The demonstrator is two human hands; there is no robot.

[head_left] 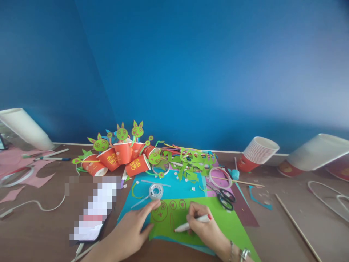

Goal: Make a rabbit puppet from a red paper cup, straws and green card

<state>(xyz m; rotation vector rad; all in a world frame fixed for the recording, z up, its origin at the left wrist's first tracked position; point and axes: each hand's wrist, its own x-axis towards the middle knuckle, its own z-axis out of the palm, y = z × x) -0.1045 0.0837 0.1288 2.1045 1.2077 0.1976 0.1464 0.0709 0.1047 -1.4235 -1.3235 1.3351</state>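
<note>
Here the left hand (pixel 133 227) lies flat on the green paper (pixel 218 222), fingers spread, the thumb reaching toward a drawn round face and the palm pressing the sheet's left edge onto the desk (pixel 40 233). The right hand (pixel 203 225) comes in from the lower right with the wrist bent, its fingers pinched around a white marker (pixel 191 223). The marker lies nearly flat, its long axis running from upper right to lower left; the red end points up to the right, the tip touches the paper at the lower left. The green paper rests on a blue sheet (pixel 174 185), just before a tape roll (pixel 156 190) and black scissors (pixel 225 198). Both forearms are cut off by the lower edge. A blurred patch (pixel 92 209) hides the thing beside the left hand.
</note>
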